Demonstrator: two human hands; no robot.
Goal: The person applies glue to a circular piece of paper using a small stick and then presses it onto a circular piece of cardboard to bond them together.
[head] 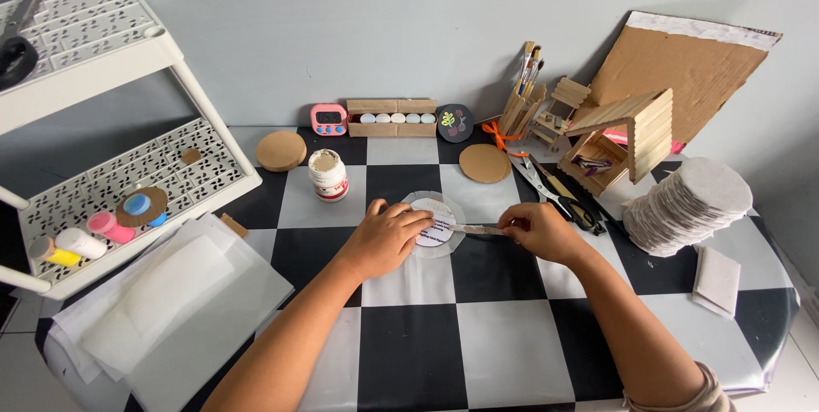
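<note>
While the head camera looks down on a black-and-white checkered tabletop (409, 339), a person's left hand (386, 237) lies flat, fingers spread, on a round white paper disc (435, 223) near the middle. That disc carries a white label with dark print, half hidden under the fingers. The right hand (536, 231) pinches closed on one end of a thin, flat strip (476, 229), whose other end lies over the disc's edge; whether the strip is metal or tape is hard to make out.

Just behind the disc stands a small white jar (328, 175) with a smeared lid and a red band on its label. Two plain round cardboard discs (281, 150) lie farther back. Against the wall sit a pink timer (328, 119), a long wooden box of white ovals (392, 118) and a dark round plaque painted with a leaf (455, 122). Scissors (546, 186) lie to the right of the hands, near a stick-built little house (627, 135) and a leaning sheet of brown cardboard (682, 66). A stack of white rounds (687, 203) fills the right edge. At left, a white rack (128, 182) holds small paint bottles (81, 241), its upper shelf cut off by the frame.
</note>
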